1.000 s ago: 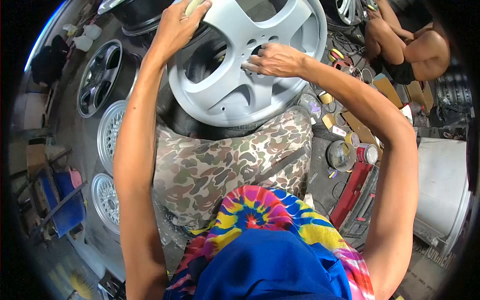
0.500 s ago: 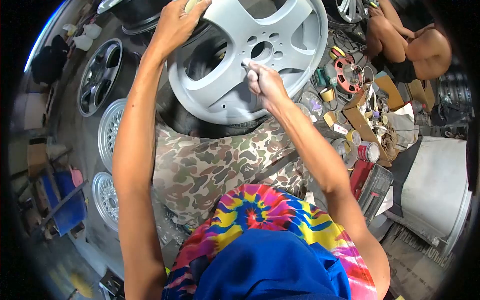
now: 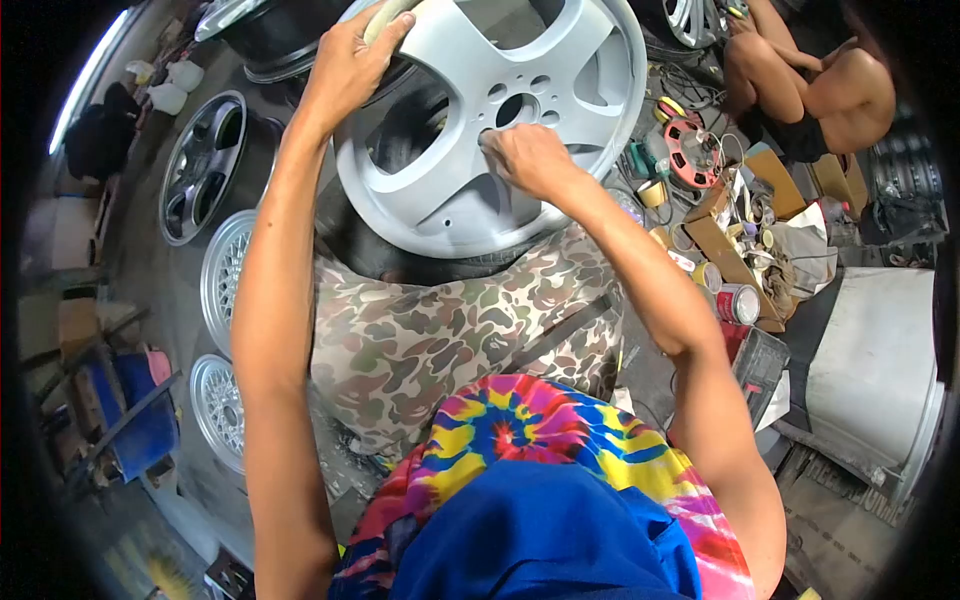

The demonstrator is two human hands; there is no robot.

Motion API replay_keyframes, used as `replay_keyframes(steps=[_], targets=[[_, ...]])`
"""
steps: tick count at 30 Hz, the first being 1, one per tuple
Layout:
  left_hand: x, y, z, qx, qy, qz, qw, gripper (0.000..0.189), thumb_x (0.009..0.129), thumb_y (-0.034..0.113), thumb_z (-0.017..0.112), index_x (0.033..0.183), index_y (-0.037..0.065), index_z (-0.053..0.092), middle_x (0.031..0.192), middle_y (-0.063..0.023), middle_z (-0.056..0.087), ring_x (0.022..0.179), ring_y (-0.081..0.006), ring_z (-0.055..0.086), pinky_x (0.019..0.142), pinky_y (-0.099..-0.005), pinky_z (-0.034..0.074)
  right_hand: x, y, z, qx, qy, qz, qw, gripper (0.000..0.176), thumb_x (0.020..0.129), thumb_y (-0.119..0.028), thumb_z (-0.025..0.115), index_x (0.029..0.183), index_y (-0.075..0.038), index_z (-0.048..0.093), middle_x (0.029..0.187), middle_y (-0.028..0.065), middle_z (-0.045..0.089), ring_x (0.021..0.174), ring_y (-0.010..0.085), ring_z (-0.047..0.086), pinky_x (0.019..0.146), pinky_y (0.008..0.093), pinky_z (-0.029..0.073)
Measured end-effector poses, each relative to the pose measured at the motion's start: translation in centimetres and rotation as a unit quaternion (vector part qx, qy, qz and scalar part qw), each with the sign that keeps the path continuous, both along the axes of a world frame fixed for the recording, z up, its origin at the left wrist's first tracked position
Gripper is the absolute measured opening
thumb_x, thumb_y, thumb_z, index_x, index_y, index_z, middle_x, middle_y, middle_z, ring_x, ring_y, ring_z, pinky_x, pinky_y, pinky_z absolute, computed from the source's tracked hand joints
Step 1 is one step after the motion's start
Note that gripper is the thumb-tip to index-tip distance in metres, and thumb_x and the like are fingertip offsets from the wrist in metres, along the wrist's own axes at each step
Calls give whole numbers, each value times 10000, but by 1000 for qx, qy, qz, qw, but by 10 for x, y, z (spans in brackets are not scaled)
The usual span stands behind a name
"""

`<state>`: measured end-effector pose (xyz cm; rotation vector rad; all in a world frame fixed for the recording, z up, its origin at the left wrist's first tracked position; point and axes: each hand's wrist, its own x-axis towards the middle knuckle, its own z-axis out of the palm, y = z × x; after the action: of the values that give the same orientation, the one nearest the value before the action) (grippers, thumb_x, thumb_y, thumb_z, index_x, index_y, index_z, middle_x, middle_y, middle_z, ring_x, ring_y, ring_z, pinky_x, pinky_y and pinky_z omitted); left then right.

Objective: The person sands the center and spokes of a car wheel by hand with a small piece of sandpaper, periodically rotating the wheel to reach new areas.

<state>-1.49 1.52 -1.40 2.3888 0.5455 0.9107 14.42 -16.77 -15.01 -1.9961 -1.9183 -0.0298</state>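
A large grey wheel rim (image 3: 430, 205) with broad spokes leans tilted over a dark tyre (image 3: 370, 262) in front of my camouflage-covered legs (image 3: 420, 350). My left hand (image 3: 357, 62) is closed round the rim's upper left edge, its thumb on the front. Against the spoke just below left of the centre hole, my right hand (image 3: 527, 158) has its fingers bent together and pressed to the surface. Something small and dark may be at its fingertips, but I cannot make out what it is.
Several other rims stand at the left, among them a dark silver one (image 3: 203, 168) and a mesh one (image 3: 228, 280). Right of me are a red cable reel (image 3: 694, 152), cans, an open cardboard box (image 3: 738, 262) and a white panel (image 3: 865, 355). Another person (image 3: 820, 95) sits at the upper right.
My right hand has shifted slightly left and down on the spoke, its fingers now bent more. The view has tilted a little, and the wheel sits slightly further left.
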Motion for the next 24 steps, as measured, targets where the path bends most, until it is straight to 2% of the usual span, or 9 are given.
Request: replay_keyframes(steps=[7,9,10,11,12,13,14,21,24], targets=[[2,-4,2,-17,14,17,1000,378,997,293,634,994,-84,644,693,-183,576,677,-151,495,625,-399,452,2,-2,13,-35,-214,40,975,143,874,-110,606,970,-81,708,708,160,681,671,343,700,594,445,545],[0,-1,-7,2,-16,2,1000,376,996,289,633,993,-87,638,675,-178,564,670,-146,487,617,-393,449,0,-9,2,3,-46,-5,999,147,899,-142,607,918,-100,747,754,169,721,709,311,737,579,413,549],[-1,2,-8,0,-16,5,1000,376,996,289,633,993,-87,638,675,-178,564,670,-146,487,617,-393,449,4,-8,-6,91,63,34,993,211,984,-196,598,1082,-124,771,691,101,691,638,188,692,553,324,501],[-1,6,-8,0,14,12,1000,370,996,284,629,994,-86,635,686,-171,569,677,-147,490,623,-392,450,18,-15,-11,89,64,35,993,211,984,-196,598,1082,-124,771,691,101,691,638,188,692,553,324,501],[0,7,-7,1,46,14,999,364,996,280,625,995,-85,632,696,-165,575,685,-147,493,629,-391,450,26,-24,12,-19,282,1,959,250,1019,-249,588,1159,-134,760,673,55,640,623,142,628,554,303,476],[1,3,-3,1,45,12,999,364,996,280,625,995,-85,632,696,-165,575,685,-147,493,629,-391,450,29,-30,28,-124,482,-34,867,295,1055,-302,577,1235,-143,748,656,9,588,608,96,564,556,283,451],[1,-2,1,-16,31,7,999,360,998,277,622,992,-83,629,703,-155,576,692,-146,494,632,-388,449,28,-35,33,-81,516,-72,850,361,1071,-367,569,1256,-108,738,667,-49,496,614,62,449,558,263,409],[0,0,-5,-3,-8,-16,1000,352,998,270,619,995,-82,623,709,-123,563,706,-137,481,636,-375,446,12,10,-14,104,459,-101,876,349,1070,-318,570,1199,-36,729,662,-19,552,621,63,501,595,262,436],[1,2,-5,-11,-4,-21,1000,347,996,264,620,1002,-83,626,705,-126,556,702,-138,479,638,-377,448,-10,3,6,113,551,-111,819,360,1063,-319,574,1079,5,728,639,-7,549,598,74,483,573,275,418]])
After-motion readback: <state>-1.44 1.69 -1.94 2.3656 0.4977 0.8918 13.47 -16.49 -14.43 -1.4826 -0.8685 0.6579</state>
